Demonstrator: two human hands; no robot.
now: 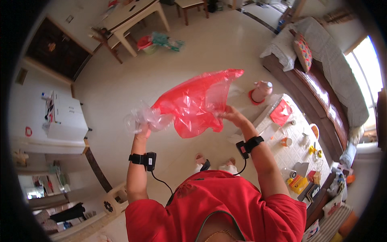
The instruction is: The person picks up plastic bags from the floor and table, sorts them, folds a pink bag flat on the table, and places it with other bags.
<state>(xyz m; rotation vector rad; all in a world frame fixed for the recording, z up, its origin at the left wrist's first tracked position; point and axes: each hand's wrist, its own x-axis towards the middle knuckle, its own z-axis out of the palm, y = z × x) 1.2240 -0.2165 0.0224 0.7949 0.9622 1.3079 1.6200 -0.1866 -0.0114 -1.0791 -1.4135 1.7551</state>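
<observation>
A thin red plastic bag [193, 104] is spread in the air in front of me, over the tiled floor. My left hand [144, 130] holds crumpled clear plastic [148, 118], which touches or overlaps the bag's left edge; its fingers are largely hidden behind the plastic. At the bag's right edge, my right hand [231, 114] grips the red plastic between thumb and fingers. Both wrists wear black straps with small boxes and cables.
To the right stands a long table [272, 151] with a patterned cover, bearing an orange cup [286, 142], a red bag [281, 112] and boxes. A pink bin-like object [261, 91] is beyond it, near a brown sofa [317, 112]. A red basin [145, 42] sits far ahead.
</observation>
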